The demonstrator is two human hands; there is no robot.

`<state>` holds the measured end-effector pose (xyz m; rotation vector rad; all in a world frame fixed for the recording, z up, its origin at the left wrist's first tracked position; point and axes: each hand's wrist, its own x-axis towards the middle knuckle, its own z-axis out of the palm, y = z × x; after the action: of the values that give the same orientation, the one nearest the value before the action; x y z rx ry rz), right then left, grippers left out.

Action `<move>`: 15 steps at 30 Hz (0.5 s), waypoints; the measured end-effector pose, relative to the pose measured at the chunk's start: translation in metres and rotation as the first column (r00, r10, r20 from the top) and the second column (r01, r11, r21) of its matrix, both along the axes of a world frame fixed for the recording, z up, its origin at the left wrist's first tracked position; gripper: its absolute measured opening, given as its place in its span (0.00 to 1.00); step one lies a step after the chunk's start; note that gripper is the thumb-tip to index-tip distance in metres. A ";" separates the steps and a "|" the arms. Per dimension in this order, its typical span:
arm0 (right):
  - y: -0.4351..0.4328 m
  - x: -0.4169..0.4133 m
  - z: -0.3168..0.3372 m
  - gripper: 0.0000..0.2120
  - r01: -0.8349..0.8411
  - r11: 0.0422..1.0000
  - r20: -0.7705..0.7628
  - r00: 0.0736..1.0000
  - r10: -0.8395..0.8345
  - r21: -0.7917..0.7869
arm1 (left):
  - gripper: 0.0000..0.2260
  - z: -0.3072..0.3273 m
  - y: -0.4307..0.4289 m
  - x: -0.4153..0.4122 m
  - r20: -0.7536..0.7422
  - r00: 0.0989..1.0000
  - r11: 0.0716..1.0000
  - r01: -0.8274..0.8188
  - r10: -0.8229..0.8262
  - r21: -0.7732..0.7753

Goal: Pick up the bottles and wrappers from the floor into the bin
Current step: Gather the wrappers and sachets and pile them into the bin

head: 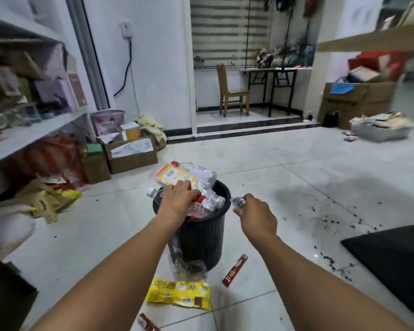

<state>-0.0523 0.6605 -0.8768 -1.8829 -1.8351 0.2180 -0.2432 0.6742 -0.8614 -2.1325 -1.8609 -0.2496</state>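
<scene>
So the black ribbed bin [201, 237] sits mid-floor and it's stuffed way past the rim. Clear plastic bottles [210, 199] are heaped on top, one with a red cap [200, 199], and a white-capped bottle [151, 192] pokes out over the left rim. An orange-and-yellow packet [175, 175] and another red-capped clear bottle [196, 170] are balanced on the far side of the heap.

The left hand [177, 201] is palm-down on the pile with its fingers bent over the bottles. They touch the packet and the plastic under it, but honestly I can't tell if it's gripping anything or just resting there. The right hand [256, 217] is just beside the right rim, thumb and fingers pinching a small crumpled wrapper [238, 202], silvery with dark print, held up at about rim height.

There's plenty still on the floor. A yellow snack wrapper [179, 292] lies in front of the bin, toward the camera. A clear plastic wrapper [189, 268] sits crumpled against the bin's base. A red stick wrapper [234, 269] is near the base on the right, and a second red wrapper [147, 323] is at the bottom edge of the view.

Off to the left are cardboard boxes [132, 156] by the wall. A black mat [392, 259] lies on the right, with dark specks [332, 261] scattered on the tiles beside it. A wooden chair [232, 91] stands further back.
</scene>
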 end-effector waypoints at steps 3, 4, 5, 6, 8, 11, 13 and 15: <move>0.015 0.006 0.006 0.12 0.014 1.000 0.022 1.000 -0.014 0.012 | 0.15 -0.010 0.016 0.007 -0.101 0.995 0.999 0.000 -0.004 -0.047; 0.020 0.007 0.006 0.12 0.013 1.000 0.031 0.999 -0.014 0.015 | 0.16 -0.016 0.019 0.006 -0.133 0.991 0.996 0.000 -0.012 -0.087; 0.024 0.007 0.006 0.12 0.010 1.000 0.035 0.999 -0.011 0.017 | 0.17 -0.023 0.022 0.003 -0.157 0.988 0.994 -0.008 -0.010 -0.114; 0.027 0.008 0.006 0.12 0.008 1.000 0.037 0.999 -0.008 0.015 | 0.18 -0.031 0.023 0.000 -0.167 0.986 0.991 -0.023 0.001 -0.129; 0.034 0.006 0.005 0.13 -0.004 1.000 0.048 0.999 0.003 0.006 | 0.21 -0.043 0.030 -0.007 -0.157 0.988 0.988 -0.034 0.009 -0.152; 0.042 -0.002 0.001 0.12 -0.036 0.999 0.049 0.998 0.037 -0.019 | 0.22 -0.051 0.036 -0.014 -0.115 0.993 0.987 -0.018 0.000 -0.157; 0.046 -0.009 -0.002 0.11 -0.050 0.998 0.041 0.998 0.051 -0.033 | 0.19 -0.053 0.040 -0.016 -0.087 0.996 0.989 -0.010 -0.004 -0.150; 0.051 -0.014 -0.004 0.10 -0.056 0.998 0.036 0.998 0.057 -0.028 | 0.18 -0.057 0.045 -0.017 -0.059 0.998 0.989 -0.001 -0.008 -0.151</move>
<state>-0.0667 0.7119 -0.8811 -1.8665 -1.9207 0.2297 -0.2603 0.7193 -0.9182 -2.2158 -1.8972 -0.0463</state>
